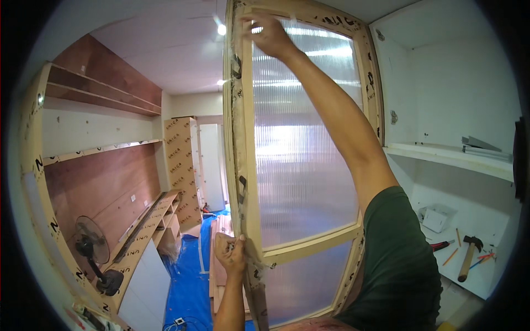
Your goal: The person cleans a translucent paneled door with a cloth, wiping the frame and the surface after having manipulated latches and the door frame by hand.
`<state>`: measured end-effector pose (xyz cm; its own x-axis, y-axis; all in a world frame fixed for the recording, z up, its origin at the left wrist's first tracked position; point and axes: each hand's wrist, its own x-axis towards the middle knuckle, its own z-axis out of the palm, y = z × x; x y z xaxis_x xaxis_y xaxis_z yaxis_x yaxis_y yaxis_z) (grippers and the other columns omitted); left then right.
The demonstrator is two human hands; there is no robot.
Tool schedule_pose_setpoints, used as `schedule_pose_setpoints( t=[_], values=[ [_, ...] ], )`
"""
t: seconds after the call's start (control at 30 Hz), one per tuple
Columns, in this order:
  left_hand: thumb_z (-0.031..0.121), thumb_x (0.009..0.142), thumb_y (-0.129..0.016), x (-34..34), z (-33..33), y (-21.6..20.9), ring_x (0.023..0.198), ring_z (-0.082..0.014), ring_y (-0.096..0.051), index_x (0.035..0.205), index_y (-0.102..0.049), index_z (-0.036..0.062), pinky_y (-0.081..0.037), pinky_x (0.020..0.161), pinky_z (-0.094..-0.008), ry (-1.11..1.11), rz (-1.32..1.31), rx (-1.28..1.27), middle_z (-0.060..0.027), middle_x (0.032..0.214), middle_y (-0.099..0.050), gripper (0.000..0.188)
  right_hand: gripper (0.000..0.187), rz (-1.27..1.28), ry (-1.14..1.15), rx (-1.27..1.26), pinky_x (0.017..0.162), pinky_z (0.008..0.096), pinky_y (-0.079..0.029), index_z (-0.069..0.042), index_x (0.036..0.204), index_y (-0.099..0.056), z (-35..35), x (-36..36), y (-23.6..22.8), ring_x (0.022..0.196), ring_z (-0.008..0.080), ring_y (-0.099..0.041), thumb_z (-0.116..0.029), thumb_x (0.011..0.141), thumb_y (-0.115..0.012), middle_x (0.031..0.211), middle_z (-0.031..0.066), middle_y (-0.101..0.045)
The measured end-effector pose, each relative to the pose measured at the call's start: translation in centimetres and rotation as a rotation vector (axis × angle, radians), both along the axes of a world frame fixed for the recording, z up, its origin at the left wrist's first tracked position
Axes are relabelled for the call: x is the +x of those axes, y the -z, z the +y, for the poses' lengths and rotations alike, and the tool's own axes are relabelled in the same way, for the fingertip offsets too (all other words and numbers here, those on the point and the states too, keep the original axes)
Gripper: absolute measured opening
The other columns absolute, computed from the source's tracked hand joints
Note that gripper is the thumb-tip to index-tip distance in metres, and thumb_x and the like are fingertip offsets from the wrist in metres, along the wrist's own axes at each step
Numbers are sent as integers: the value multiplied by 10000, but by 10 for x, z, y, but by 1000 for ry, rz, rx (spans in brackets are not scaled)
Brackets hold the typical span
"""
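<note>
A tall door (pixel 253 220) with a pale wooden frame and a ribbed translucent panel (pixel 301 149) stands in front of me. Strips of printed protective covering run along its frame. At the upper left corner, my right hand (pixel 270 36) is raised against the frame with fingers bent and drawn together; whatever they pinch is too small to name. Lower down, beside the door's left edge, my left hand (pixel 231 254) is closed with the thumb up by the frame. What lies inside its fingers cannot be made out. My right arm crosses in front of the ribbed panel.
On the right, a white cabinet shelf holds a hammer (pixel 469 258), pencils (pixel 451 256), a red-handled cutter (pixel 440 246) and a clear plastic box (pixel 436 219). Metal pieces (pixel 486 149) lie above. A fan (pixel 99 254) stands on the left counter; blue sheeting (pixel 187 276) covers the floor.
</note>
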<state>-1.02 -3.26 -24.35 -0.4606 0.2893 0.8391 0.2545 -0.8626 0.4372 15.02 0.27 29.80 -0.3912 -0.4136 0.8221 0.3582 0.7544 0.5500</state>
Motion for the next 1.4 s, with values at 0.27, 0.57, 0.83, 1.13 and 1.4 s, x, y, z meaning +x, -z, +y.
schedule_pose_setpoints(
  t=[0.27, 0.57, 0.83, 1.13, 1.4],
  values=[
    [49, 849, -785, -3, -4, -2, 746, -192, -473, 720, -539, 46, -380, 682, -337, 14, 9, -25, -47, 774, -488, 277, 638, 773, 156, -488, 896, 456, -564, -22, 1251, -640, 28, 81, -58, 922, 414, -726, -497, 857, -802, 1061, 175, -739],
    [68, 866, -778, 25, -10, -14, 749, -178, -464, 729, -534, 46, -375, 690, -324, 125, -2, -26, -46, 791, -485, 281, 300, 900, 147, -274, 766, 470, -555, 78, 1089, -688, 69, 139, -225, 899, 317, -696, -199, 999, -619, 1038, 221, -732],
    [63, 872, -772, 10, -2, -5, 738, -194, -446, 744, -515, 45, -362, 667, -344, -39, 13, -18, -56, 806, -464, 287, 481, 686, 905, 7, 867, 453, -570, -8, 1096, -749, 70, 279, -160, 986, 351, -736, -451, 911, -722, 1067, 209, -759],
    [71, 889, -756, 10, 9, 3, 755, -198, -414, 744, -492, 36, -335, 674, -344, -4, -1, -16, -53, 799, -415, 304, 328, 934, 866, 132, 776, 449, -581, -19, 1184, -714, -42, 425, -45, 1031, 327, -736, -238, 944, -664, 1102, 181, -762],
    [69, 897, -759, 7, 7, 4, 781, -153, -428, 789, -497, 56, -373, 729, -290, -74, -178, -46, -19, 840, -438, 283, 224, 587, 50, -548, 552, 295, -471, -62, 1154, -703, 6, 246, -70, 646, 112, -546, -120, 944, -651, 808, -2, -636]
  ],
)
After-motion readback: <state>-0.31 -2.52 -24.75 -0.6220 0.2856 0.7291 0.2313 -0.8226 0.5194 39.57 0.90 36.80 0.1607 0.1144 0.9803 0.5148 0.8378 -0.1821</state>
